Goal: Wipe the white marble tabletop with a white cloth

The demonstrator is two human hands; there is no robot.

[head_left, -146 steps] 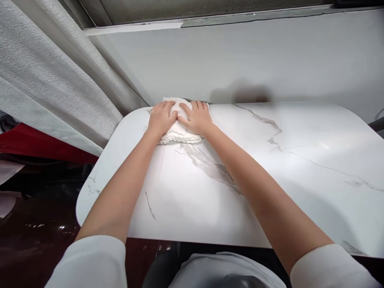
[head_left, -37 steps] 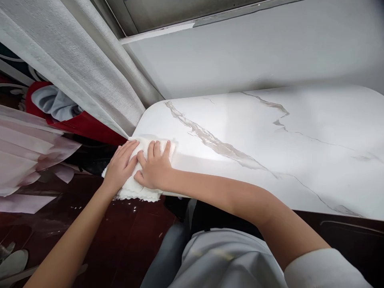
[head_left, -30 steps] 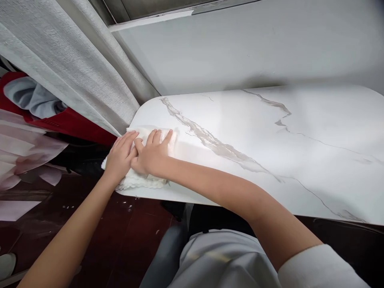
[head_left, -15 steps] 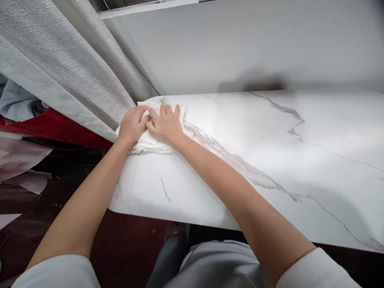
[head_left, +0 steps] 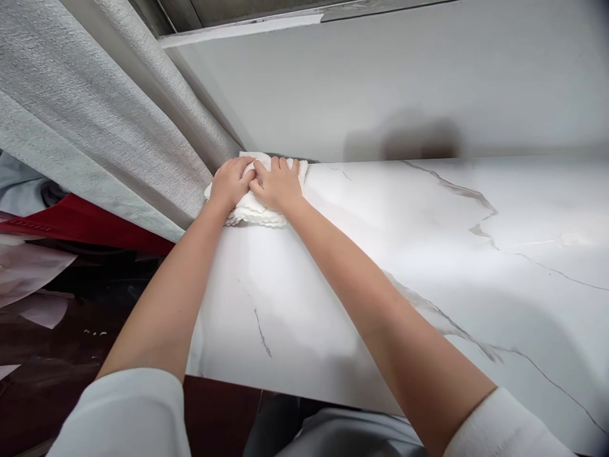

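A folded white cloth (head_left: 252, 211) lies at the far left corner of the white marble-patterned table (head_left: 380, 266), against the wall. My left hand (head_left: 230, 183) presses on the cloth's left part, fingers curled over it. Beside it my right hand (head_left: 276, 184) lies flat on the cloth, fingers stretched toward the wall, the two hands touching. Most of the cloth is hidden under both hands; only its wavy front edge and back corners show.
A grey curtain (head_left: 95, 127) hangs along the left, reaching down to the table's far left corner. The pale wall (head_left: 404, 82) runs behind the table. A red object (head_left: 80, 222) and dark glossy floor (head_left: 57, 343) lie left of the table.
Both hands have slid the cloth along the table's left side, from the near left edge up to the far corner by the wall and curtain.
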